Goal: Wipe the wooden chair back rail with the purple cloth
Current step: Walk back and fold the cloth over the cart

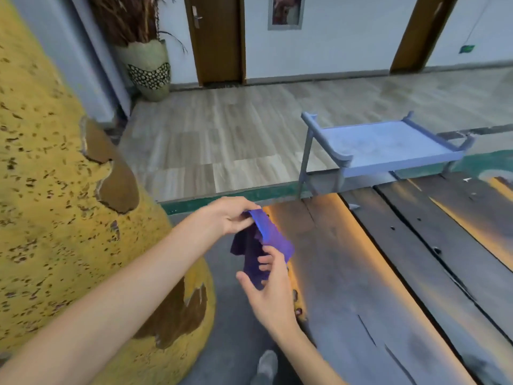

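The purple cloth [270, 237] hangs in the air between both hands, above the near edge of a dark wooden plank table [388, 273]. My left hand [230, 215] pinches its upper corner. My right hand [268, 284] grips its lower part from below, fingers curled into the folds. A pale blue-grey chair [383, 147] with curved rails [309, 118] stands beyond the table, about an arm's length from the cloth. Neither hand touches the chair.
A huge yellow speckled vase [55, 204] fills the left side, close to my left arm. A smaller patterned vase [150, 70] with dry branches stands by a brown door [216, 37]. Pale tiled floor [208, 140] lies beyond the table. My shoe [268, 365] shows below.
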Demonstrator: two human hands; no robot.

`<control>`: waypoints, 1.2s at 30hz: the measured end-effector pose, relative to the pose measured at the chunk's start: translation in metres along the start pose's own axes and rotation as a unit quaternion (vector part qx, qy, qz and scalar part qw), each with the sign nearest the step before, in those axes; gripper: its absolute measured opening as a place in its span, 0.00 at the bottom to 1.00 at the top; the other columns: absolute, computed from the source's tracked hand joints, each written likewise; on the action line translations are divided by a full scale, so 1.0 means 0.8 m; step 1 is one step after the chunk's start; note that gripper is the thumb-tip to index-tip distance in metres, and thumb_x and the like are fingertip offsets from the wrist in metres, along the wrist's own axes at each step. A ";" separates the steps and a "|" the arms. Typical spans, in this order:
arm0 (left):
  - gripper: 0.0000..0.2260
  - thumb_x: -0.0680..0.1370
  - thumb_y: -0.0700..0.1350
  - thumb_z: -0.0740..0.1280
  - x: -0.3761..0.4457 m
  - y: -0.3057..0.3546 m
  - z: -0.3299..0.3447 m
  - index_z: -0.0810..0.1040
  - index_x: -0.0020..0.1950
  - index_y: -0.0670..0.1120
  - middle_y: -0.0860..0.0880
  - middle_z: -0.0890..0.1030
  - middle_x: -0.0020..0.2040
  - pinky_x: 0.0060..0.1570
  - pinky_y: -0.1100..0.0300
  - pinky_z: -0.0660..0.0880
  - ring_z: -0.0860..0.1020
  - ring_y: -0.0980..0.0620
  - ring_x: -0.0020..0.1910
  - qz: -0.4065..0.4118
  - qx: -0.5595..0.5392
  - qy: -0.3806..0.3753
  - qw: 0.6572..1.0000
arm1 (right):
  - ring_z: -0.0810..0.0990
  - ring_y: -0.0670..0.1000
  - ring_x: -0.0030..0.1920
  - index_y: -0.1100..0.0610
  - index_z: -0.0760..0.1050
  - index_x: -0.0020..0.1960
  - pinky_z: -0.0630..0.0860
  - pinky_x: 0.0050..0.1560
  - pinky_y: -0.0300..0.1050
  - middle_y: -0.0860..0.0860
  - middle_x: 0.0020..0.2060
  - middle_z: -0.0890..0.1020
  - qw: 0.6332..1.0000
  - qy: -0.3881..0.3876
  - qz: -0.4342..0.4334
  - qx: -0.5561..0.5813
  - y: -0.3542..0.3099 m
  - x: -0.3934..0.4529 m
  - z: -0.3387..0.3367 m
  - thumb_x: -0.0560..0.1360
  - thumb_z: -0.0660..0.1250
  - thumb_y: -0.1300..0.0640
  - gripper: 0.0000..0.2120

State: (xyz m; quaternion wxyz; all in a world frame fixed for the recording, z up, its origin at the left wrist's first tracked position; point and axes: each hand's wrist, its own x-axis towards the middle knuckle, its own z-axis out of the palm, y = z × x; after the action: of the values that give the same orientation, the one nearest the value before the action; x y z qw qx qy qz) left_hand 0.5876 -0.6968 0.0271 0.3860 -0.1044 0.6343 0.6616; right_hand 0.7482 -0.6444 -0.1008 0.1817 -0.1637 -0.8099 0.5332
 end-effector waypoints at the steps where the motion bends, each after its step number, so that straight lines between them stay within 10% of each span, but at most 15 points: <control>1: 0.14 0.81 0.30 0.60 0.015 0.013 0.004 0.72 0.37 0.40 0.45 0.72 0.37 0.27 0.68 0.76 0.73 0.54 0.36 -0.009 0.000 -0.004 1.000 | 0.78 0.47 0.55 0.45 0.67 0.66 0.79 0.56 0.50 0.41 0.57 0.73 0.999 0.039 0.015 -0.007 0.009 0.025 -0.006 0.71 0.79 0.47 0.29; 5: 0.12 0.81 0.30 0.61 0.094 0.093 0.026 0.73 0.38 0.38 0.43 0.77 0.35 0.32 0.65 0.79 0.76 0.52 0.38 -0.033 -0.010 -0.010 0.999 | 0.72 0.52 0.65 0.50 0.67 0.71 0.71 0.52 0.33 0.42 0.60 0.69 0.990 0.114 0.053 -0.063 0.045 0.169 -0.034 0.72 0.78 0.47 0.33; 9: 0.07 0.79 0.30 0.64 0.156 0.159 0.037 0.76 0.42 0.37 0.42 0.78 0.41 0.35 0.62 0.81 0.82 0.52 0.31 -0.016 -0.015 -0.003 1.000 | 0.66 0.48 0.71 0.49 0.60 0.80 0.67 0.65 0.41 0.49 0.71 0.69 0.995 0.054 0.030 -0.079 0.058 0.294 -0.051 0.74 0.76 0.49 0.40; 17: 0.07 0.79 0.31 0.65 0.259 0.241 -0.002 0.78 0.53 0.41 0.44 0.80 0.42 0.33 0.65 0.81 0.81 0.53 0.34 0.032 -0.024 0.004 0.999 | 0.84 0.39 0.52 0.49 0.79 0.65 0.78 0.60 0.41 0.45 0.56 0.86 0.993 -0.111 0.012 0.045 0.058 0.448 -0.020 0.76 0.75 0.59 0.18; 29: 0.18 0.71 0.34 0.73 0.497 0.359 -0.112 0.81 0.60 0.33 0.37 0.83 0.61 0.59 0.62 0.78 0.81 0.46 0.61 0.060 0.116 -0.190 0.973 | 0.83 0.42 0.45 0.55 0.84 0.60 0.79 0.51 0.33 0.45 0.49 0.83 0.990 0.061 -0.049 -0.119 0.074 0.650 0.001 0.71 0.71 0.73 0.22; 36: 0.20 0.68 0.28 0.77 0.623 0.482 -0.112 0.83 0.56 0.44 0.46 0.87 0.53 0.53 0.68 0.78 0.85 0.52 0.54 0.182 0.346 -0.238 0.889 | 0.85 0.40 0.39 0.43 0.86 0.44 0.77 0.42 0.33 0.40 0.37 0.87 0.978 0.180 0.007 -0.103 0.009 0.819 -0.010 0.78 0.73 0.47 0.06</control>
State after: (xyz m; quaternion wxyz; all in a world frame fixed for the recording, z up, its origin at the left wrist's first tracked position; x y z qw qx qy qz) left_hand -0.0309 -0.5513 -0.0089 0.4098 0.3136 0.7203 0.4635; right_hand 0.1756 -0.3350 -0.0261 0.3033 -0.2801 -0.8132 0.4102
